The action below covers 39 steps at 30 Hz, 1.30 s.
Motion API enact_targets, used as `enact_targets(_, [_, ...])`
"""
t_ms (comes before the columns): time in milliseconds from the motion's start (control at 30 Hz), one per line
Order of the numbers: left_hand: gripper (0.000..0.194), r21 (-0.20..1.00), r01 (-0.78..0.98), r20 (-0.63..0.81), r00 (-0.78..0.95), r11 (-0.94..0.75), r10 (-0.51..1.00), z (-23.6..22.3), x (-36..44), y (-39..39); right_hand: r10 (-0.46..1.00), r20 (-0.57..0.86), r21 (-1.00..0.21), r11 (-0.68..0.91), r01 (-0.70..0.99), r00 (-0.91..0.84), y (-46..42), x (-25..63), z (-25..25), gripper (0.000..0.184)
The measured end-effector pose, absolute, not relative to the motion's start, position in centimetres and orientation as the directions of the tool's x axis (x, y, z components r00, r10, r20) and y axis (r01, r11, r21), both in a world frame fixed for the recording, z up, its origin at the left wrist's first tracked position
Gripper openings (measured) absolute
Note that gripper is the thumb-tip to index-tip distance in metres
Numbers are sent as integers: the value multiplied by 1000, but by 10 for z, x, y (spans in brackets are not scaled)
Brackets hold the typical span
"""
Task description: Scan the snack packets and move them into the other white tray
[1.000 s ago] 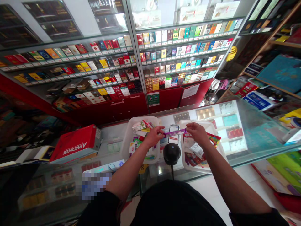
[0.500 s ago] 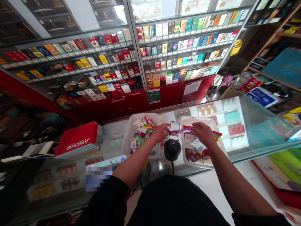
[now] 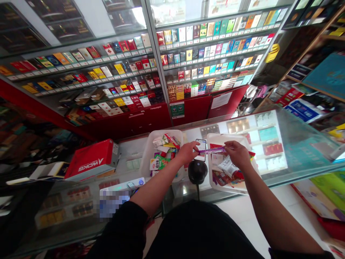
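Observation:
A long thin purple snack packet [image 3: 212, 150] stretches level between my two hands above the glass counter [image 3: 283, 144]. My left hand [image 3: 188, 153] pinches its left end and my right hand [image 3: 238, 154] pinches its right end. Just behind the packet stands a phone [image 3: 201, 146] on a black round stand [image 3: 197, 172]. Under my left hand is a white tray [image 3: 151, 145] of mixed small packets. Under my right hand is a second white tray [image 3: 215, 187] with red and silver packets.
A red box [image 3: 91, 160] lies on the counter at the left, with a white box [image 3: 45, 171] beside it. Shelves of cigarette packs [image 3: 210, 54] fill the wall behind the counter. Stacked goods sit on wooden shelves [image 3: 309, 72] at the right.
Both hands have shifted a little to the right with the purple packet still held between them; the view has drifted slightly. The trays and phone have not moved.

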<state>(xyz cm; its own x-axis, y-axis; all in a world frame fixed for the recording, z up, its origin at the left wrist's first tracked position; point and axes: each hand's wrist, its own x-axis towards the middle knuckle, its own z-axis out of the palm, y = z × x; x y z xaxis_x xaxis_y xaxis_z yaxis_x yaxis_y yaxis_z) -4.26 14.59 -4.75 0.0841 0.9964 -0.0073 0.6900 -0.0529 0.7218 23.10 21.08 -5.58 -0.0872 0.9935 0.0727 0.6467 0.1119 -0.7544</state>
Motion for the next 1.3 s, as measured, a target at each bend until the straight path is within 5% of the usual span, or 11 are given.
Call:
enact_targets(367, [44,638,750,5,220,-173,975,-18,21,140,994,101,-632,102,768,-49,243,253,-68,33])
enact_targets(633, [44,721,670,-9,264,-177,964,-16,39,137,993,108,-589,104,802,-49,257,254,-68,33])
enact_targets(900, [34,771,635,13,41,-36,999,-19,6,131,964,170,-587,266,765,-205,243,208,-58,28])
enact_targets(1300, [20,900,332,-100,-472,282,876,-58,-87,109,834,97,-587,488,646,-542,226,88,-30,20])
